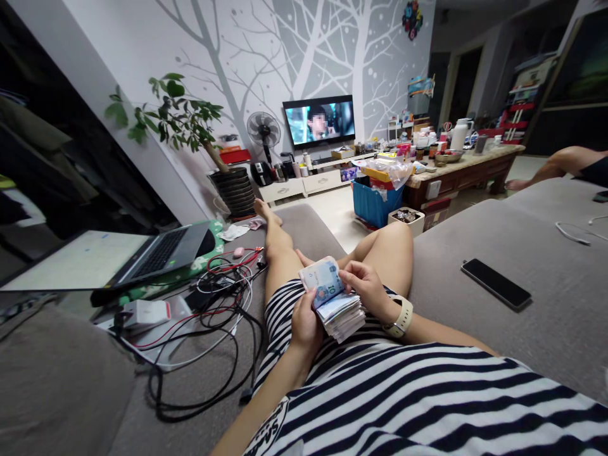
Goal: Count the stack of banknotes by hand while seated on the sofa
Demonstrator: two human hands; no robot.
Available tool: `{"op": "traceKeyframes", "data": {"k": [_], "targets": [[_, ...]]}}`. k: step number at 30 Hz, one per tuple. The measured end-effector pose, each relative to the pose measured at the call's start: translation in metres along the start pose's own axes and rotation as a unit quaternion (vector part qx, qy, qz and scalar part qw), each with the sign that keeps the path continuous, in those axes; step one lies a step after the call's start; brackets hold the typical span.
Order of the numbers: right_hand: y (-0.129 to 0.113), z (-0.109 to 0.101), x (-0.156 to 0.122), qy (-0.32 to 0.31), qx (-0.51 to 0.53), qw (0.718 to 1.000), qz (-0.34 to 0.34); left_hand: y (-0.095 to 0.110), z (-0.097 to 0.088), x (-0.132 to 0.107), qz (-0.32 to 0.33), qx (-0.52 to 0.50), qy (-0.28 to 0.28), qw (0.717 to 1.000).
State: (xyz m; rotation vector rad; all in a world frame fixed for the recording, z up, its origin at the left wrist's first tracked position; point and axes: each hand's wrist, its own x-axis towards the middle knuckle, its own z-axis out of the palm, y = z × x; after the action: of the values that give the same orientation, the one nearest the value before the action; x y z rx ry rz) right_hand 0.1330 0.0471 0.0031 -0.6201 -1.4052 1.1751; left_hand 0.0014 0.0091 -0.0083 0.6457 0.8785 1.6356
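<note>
A thick wad of banknotes [339, 310] was held above a striped shirt [403, 405] on a grey sofa [546, 361], the left hand [306, 324] clamped around its near side, fingers curled beneath and thumb on top, while the right hand [363, 288] pressed its fingers, held together, on the top note [323, 282]. A black smartphone [496, 283] lay on the sofa to the right, tangled cables [209, 335] to the left.

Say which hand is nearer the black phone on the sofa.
Right. The right hand sits left of the phone; the left hand sits farther left, under the banknotes.
</note>
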Motion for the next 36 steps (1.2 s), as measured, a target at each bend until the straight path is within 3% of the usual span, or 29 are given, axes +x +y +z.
{"op": "traceKeyframes", "data": {"k": [8,15,20,27,36], "targets": [[0.011,-0.003,0.004,0.031,-0.008,0.999,0.023,0.002,0.001,-0.004,-0.019,0.021,-0.017,0.999],[0.013,-0.004,0.004,0.040,-0.023,0.999,0.019,-0.003,-0.002,0.001,-0.012,0.020,0.016,1.000],[0.008,-0.002,0.001,0.021,-0.016,1.000,0.001,-0.008,-0.006,0.009,-0.005,-0.022,0.019,1.000],[0.002,0.000,-0.003,0.001,0.012,1.000,0.000,-0.011,-0.013,0.010,0.011,0.017,0.027,0.999],[-0.001,0.001,-0.003,0.003,0.021,1.000,-0.001,-0.008,-0.007,0.006,-0.002,0.006,0.015,1.000]]}}
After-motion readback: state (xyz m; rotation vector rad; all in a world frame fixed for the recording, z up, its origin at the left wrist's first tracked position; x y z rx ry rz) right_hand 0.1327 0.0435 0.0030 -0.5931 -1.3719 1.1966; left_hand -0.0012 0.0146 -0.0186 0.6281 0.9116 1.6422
